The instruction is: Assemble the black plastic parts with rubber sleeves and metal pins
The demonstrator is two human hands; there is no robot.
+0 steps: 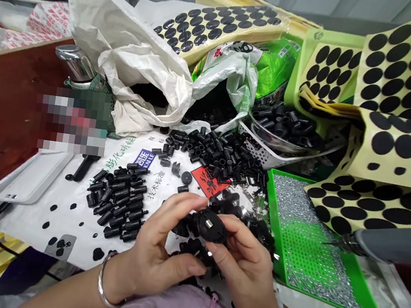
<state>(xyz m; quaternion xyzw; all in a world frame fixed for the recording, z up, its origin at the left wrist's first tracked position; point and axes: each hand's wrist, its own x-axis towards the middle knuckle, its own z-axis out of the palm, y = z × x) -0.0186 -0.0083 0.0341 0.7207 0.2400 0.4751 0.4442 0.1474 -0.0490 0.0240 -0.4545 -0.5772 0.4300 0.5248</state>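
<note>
A round black plastic part (211,225) with a small shiny metal piece in its middle is held tilted above the table. My right hand (248,260) pinches it by its right edge between thumb and fingers. On its other side is my left hand (163,244), fingers curved with the tips at the part's far edge and the thumb well apart; whether they touch it is hard to tell. Beneath both hands lies a heap of black plastic pieces (193,247), partly hidden. Left of them, black cylindrical pieces (120,198) lie grouped on the white sheet (81,233).
At right, a green tray (293,236) holds many small metal screws, and a screwdriver tool (375,242) points over it. Behind are loose black tubes (221,151), a clear bowl (286,139), white sacks (152,66) and sheets of black round stickers (409,74). A white power bank (36,177) lies left.
</note>
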